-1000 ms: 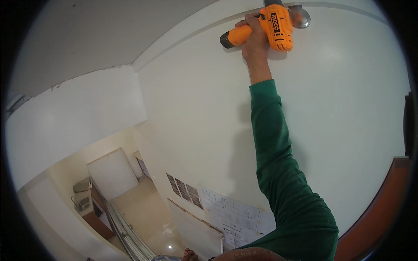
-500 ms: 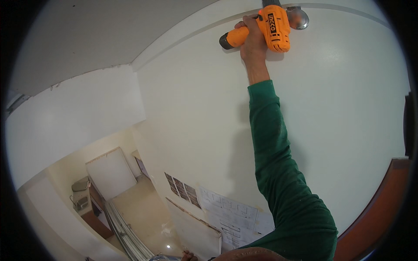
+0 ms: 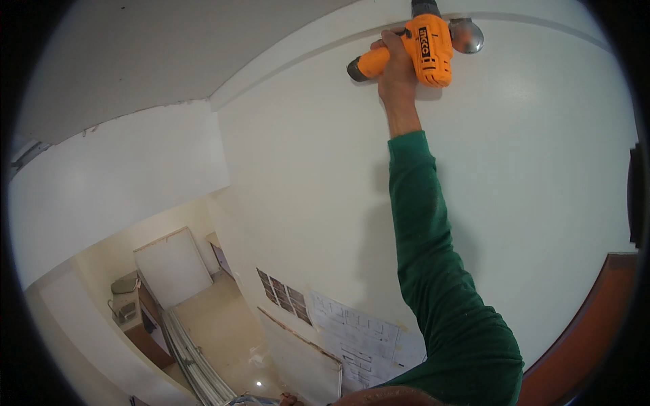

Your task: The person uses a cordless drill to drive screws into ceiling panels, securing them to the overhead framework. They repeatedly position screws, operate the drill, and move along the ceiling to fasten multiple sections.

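Note:
High on the white wall, my right hand (image 3: pixel 398 78) grips the handle of an orange and black cordless drill (image 3: pixel 433 53). Its black chuck (image 3: pixel 425 8) points up past the top of the picture, so the tip is hidden. The drill's base lies to the left of my fingers. Just right of the chuck sits a round shiny metal fixture (image 3: pixel 467 36) on the wall. At the bottom edge, a small part of what looks like my left hand (image 3: pixel 291 399) shows; its fingers are too cut off to read.
Paper drawings (image 3: pixel 355 331) and a strip of photos (image 3: pixel 284 296) are on the wall. A white board (image 3: pixel 298 352) leans below. Down left are long metal profiles (image 3: pixel 191 358), a counter (image 3: pixel 145 331) and another board (image 3: pixel 175 267). A brown wooden edge (image 3: pixel 589 325) stands right.
My right hand and the drill appear slightly lower and farther right in the picture, with more of the chuck showing. The whole view has shifted a little. The grip is unchanged.

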